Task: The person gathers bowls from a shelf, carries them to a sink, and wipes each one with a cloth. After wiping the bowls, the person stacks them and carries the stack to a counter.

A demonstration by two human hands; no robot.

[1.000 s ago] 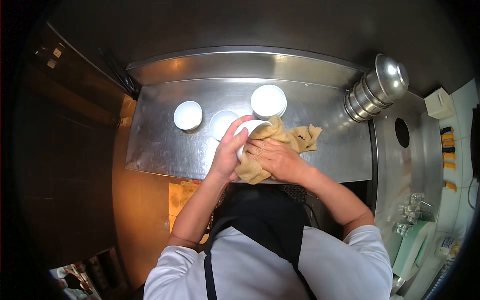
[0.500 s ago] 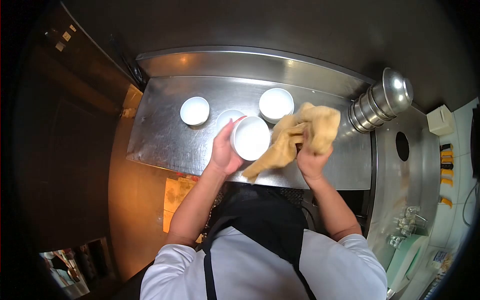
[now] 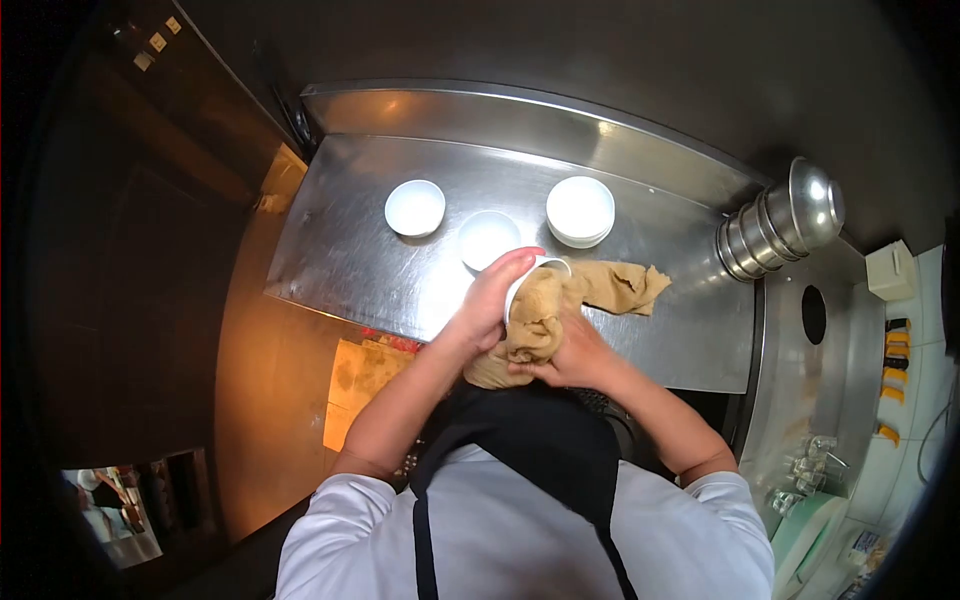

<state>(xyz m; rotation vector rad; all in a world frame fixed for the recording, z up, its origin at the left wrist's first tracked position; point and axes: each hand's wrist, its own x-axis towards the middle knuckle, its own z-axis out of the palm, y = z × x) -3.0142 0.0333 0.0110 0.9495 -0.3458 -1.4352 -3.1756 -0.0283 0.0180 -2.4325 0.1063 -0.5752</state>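
Note:
My left hand is closed around the side of a white bowl, which tilts toward my right. Bunched into the bowl's mouth is a tan cloth, gripped by my right hand. One end of the cloth trails out to the right over the worktop, and another part hangs below the bowl. Most of the bowl's inside is hidden by the cloth. Just beyond my left hand, a single white bowl stands on the steel worktop.
Farther left on the worktop are white bowls, apparently stacked. A stack of white bowls stands toward the back. Nested steel bowls lean at the right end, near a steel counter with a round hole.
My right hand has brought the cloth leftward and down into the held bowl. The bowl has turned from facing up to tilting right. The view has shifted slightly.

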